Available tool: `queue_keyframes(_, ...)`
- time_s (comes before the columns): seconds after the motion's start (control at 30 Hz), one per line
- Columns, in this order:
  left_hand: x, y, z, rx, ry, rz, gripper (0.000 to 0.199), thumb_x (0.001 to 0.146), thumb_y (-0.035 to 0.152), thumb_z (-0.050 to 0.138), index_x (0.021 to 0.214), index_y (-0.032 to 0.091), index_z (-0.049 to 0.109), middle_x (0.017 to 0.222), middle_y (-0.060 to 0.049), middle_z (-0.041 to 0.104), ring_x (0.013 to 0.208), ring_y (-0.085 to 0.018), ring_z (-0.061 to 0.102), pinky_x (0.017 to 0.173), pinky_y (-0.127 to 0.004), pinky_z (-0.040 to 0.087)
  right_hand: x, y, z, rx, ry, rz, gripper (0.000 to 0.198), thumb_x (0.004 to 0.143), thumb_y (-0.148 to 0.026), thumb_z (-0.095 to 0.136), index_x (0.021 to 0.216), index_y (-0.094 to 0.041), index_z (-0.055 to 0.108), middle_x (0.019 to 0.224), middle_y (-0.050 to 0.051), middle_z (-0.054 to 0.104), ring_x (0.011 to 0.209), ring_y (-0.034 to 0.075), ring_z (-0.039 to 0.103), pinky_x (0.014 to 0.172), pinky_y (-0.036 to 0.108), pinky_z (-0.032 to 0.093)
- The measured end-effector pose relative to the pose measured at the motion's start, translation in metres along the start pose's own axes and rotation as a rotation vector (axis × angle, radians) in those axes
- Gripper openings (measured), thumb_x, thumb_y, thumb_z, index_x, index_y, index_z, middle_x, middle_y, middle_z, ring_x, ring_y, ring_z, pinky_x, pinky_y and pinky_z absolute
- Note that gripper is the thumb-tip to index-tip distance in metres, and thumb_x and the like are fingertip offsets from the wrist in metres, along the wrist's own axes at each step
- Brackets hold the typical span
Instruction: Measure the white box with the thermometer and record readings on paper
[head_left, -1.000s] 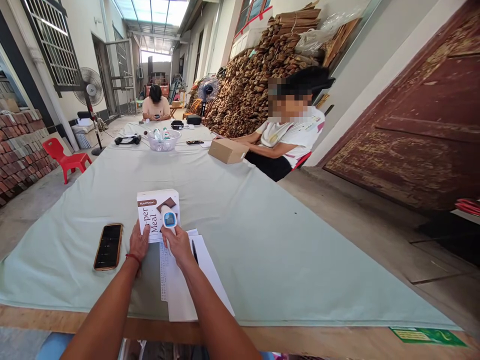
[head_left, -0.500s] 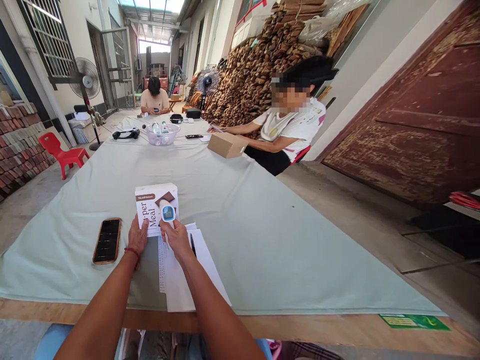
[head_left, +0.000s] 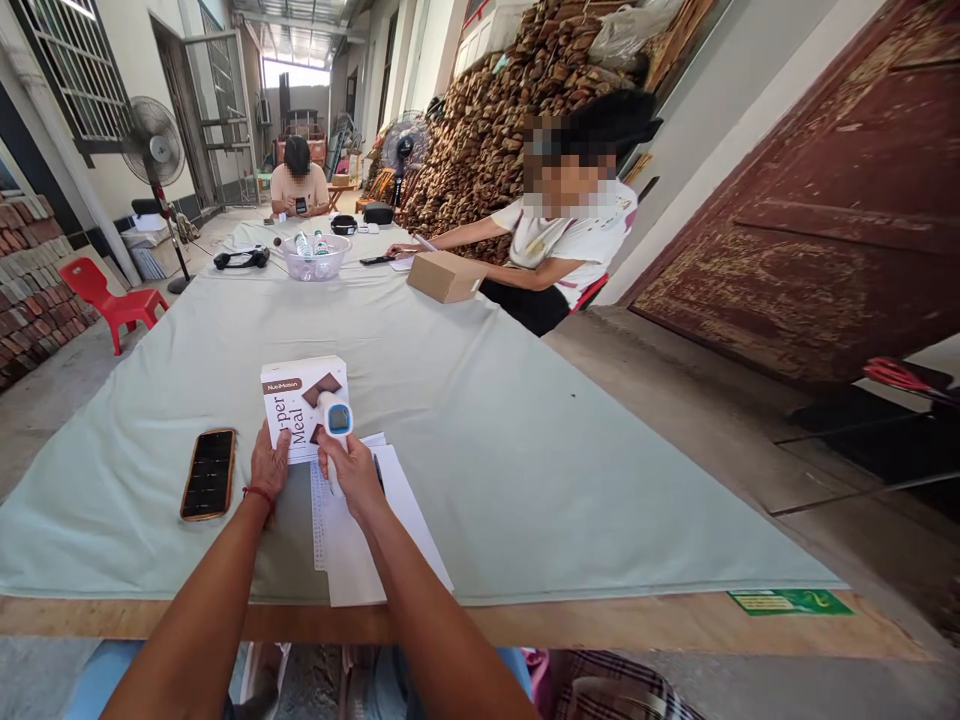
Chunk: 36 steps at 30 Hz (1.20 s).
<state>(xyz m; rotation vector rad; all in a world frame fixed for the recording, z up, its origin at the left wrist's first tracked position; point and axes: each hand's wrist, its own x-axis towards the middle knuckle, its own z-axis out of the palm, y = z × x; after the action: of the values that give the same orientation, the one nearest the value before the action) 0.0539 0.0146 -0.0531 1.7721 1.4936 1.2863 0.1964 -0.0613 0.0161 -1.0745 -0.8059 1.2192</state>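
Observation:
My left hand grips the lower left edge of a white and brown box with "NutriMotion" printed on it, held tilted over the table. A white infrared thermometer with a blue-framed screen is in my right hand, fingers wrapped round its handle. Its head is in front of the box's right side; I cannot tell whether they touch. Under my right hand lie sheets of white paper and a printed list. A dark pen rests on the paper, partly hidden by the hand.
Left of my hands lies a phone on the green tablecloth. Farther off are a cardboard box, a clear bowl with bottles, and a black headset. One person sits at the right, another at the far end.
The thermometer's screen has turned from bright blue to dark grey. My hands keep their grips. The view has shifted slightly, and the person at the right now reaches a hand toward a dark object on the table.

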Motion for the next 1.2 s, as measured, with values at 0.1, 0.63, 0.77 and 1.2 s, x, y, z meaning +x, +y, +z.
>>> queue_keyframes(0.1, 0.001, -0.001, 0.0, 0.03, 0.006, 0.016, 0.042, 0.091, 0.047, 0.043, 0.116, 0.018, 0.06, 0.112, -0.011, 0.067, 0.108, -0.027, 0.06, 0.097, -0.044, 0.047, -0.017, -0.003, -0.012, 0.083, 0.012, 0.036, 0.027, 0.067, -0.043, 0.067, 0.07, -0.021, 0.051, 0.052, -0.007, 0.049, 0.048, 0.01, 0.042, 0.05, 0.025, 0.035)
queue_keyframes(0.63, 0.006, -0.002, 0.001, 0.089, 0.022, 0.071, 0.048, 0.092, 0.051, 0.041, 0.118, 0.016, 0.06, 0.113, -0.013, 0.066, 0.108, -0.029, 0.06, 0.095, -0.046, 0.048, -0.06, 0.007, -0.025, 0.139, -0.002, 0.219, 0.029, 0.064, -0.043, 0.068, 0.068, -0.02, 0.051, 0.054, -0.006, 0.052, 0.048, 0.009, 0.044, 0.049, 0.024, 0.034)
queue_keyframes(0.77, 0.005, -0.002, 0.001, 0.054, 0.029, 0.051, 0.045, 0.091, 0.05, 0.043, 0.118, 0.018, 0.06, 0.112, -0.012, 0.066, 0.108, -0.029, 0.06, 0.094, -0.045, 0.048, -0.061, 0.005, -0.03, 0.115, 0.028, 0.215, 0.029, 0.063, -0.044, 0.068, 0.07, -0.02, 0.052, 0.054, -0.006, 0.051, 0.049, 0.01, 0.043, 0.05, 0.025, 0.034)
queue_keyframes(1.2, 0.006, -0.002, -0.003, 0.053, 0.245, 0.066, 0.042, 0.085, 0.044, 0.055, 0.117, 0.016, 0.054, 0.109, -0.012, 0.059, 0.105, -0.028, 0.056, 0.098, -0.046, 0.045, -0.095, -0.015, -0.065, -0.117, 0.148, -0.039, 0.033, 0.077, -0.052, 0.062, 0.075, -0.021, 0.055, 0.061, -0.003, 0.052, 0.06, 0.013, 0.047, 0.058, 0.026, 0.038)
